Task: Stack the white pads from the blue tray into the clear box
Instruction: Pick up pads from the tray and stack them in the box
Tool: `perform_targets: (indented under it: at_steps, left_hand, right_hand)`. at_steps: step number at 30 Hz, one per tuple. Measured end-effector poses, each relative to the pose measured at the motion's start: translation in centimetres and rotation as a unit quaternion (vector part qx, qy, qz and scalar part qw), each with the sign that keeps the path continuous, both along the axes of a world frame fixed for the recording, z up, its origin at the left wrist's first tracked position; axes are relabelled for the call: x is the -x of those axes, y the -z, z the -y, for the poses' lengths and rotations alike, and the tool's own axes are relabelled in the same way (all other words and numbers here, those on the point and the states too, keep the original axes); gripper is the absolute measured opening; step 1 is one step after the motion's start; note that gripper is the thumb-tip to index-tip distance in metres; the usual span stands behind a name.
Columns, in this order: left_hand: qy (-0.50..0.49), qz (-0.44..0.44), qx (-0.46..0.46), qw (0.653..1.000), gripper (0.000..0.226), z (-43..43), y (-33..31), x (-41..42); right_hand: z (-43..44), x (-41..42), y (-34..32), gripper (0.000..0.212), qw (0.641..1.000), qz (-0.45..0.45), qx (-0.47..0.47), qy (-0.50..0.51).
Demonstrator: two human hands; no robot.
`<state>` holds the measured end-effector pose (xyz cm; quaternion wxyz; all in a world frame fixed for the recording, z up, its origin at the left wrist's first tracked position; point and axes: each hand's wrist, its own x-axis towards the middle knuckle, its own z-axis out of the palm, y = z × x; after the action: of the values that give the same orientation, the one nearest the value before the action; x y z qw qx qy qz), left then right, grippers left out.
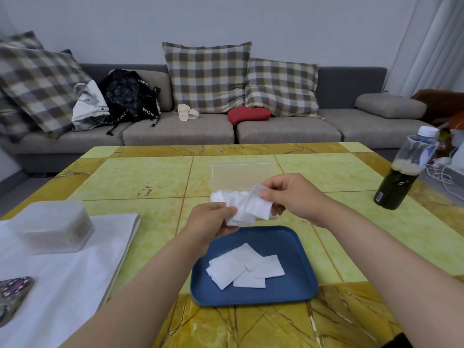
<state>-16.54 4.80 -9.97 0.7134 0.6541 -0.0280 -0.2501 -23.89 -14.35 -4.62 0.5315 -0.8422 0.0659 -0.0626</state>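
Currently, raised above the far rim of the dark blue rectangular plastic tray (301,259): a small bundle of square white cotton pads (247,209), gripped from both sides.

- Lower left corner: pinched between thumb and curled fingers of the left hand (211,219).
- Upper right edge: pinched between thumb and forefinger of the right hand (288,197), with the other fingers curled beneath.
- No contact between either hand and the tray.

On the tray floor: several loose white pads (241,268), lying flat and overlapping.

Just beyond the hands, on the yellow-green marbled tile desk (140,177): a clear rectangular plastic box (241,174), lid folded back toward the far side. Inside, a row of packed white pads (219,197), visible at the left end only. Front wall and right end are hidden behind the held bundle and the right hand.

Surroundings:

- Left near corner of the desk: a folded white cloth (70,285), carrying a frosted lidded plastic container (52,227) and a dark patterned flat item (12,295), cut off by the frame edge.
- Right edge of the desk, well apart from the tray: a plastic bottle of dark green liquid (404,169).
- Behind the desk: a grey fabric sofa (288,131) with plaid cushions (208,76), a black bag (128,96) and a small red cushion (249,115).
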Motion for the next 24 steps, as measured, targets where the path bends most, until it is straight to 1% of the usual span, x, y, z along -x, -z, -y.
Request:
perform_targets:
  at_steps: [2, 5, 9, 13, 17, 19, 21, 22, 24]
  left_hand:
    - [0.028, 0.005, 0.005, 1.000, 0.017, 0.1, -0.3, 0.3]
    - [0.062, 0.008, 0.020, 0.998, 0.016, 0.4, -0.6, 0.8]
    - [0.083, -0.002, 0.044, 0.996, 0.022, 0.5, -0.8, 1.0]
    - [0.107, -0.013, 0.068, 0.992, 0.028, 0.5, -1.2, 1.3]
    - [0.073, 0.004, 0.046, 0.996, 0.026, 0.7, -1.0, 1.4]
    - [0.057, 0.003, 0.052, 0.997, 0.024, 0.7, -0.9, 1.3]
    - [0.055, -0.001, 0.059, 0.997, 0.024, 0.7, -0.9, 1.3]
    - [0.056, -0.004, 0.062, 0.997, 0.024, 0.7, -0.8, 1.2]
    - [0.056, -0.017, 0.074, 0.995, 0.023, 0.8, -0.7, 1.2]
  right_hand:
    - [-0.4, 0.0, 0.0, 0.011, 1.000, -0.004, 0.007, -0.022]
    - [-0.5, -0.3, 0.1, 0.018, 0.999, 0.002, 0.035, -0.008]
    - [-0.3, -0.4, 0.4, 0.026, 0.996, 0.006, 0.093, 0.005]
    - [-0.4, -0.5, 0.5, 0.028, 0.994, 0.017, 0.102, 0.027]
    - [-0.8, -0.8, 1.0, 0.035, 0.990, 0.014, 0.116, 0.072]
    - [-1.1, -0.8, 1.3, 0.038, 0.993, -0.037, 0.075, 0.078]
    - [-1.3, -0.7, 1.4, 0.032, 0.994, -0.094, 0.003, 0.063]
    - [-1.3, -0.6, 1.4, 0.028, 0.992, -0.106, -0.013, 0.059]
    - [-1.2, -0.5, 1.6, 0.021, 0.992, -0.102, -0.022, 0.067]
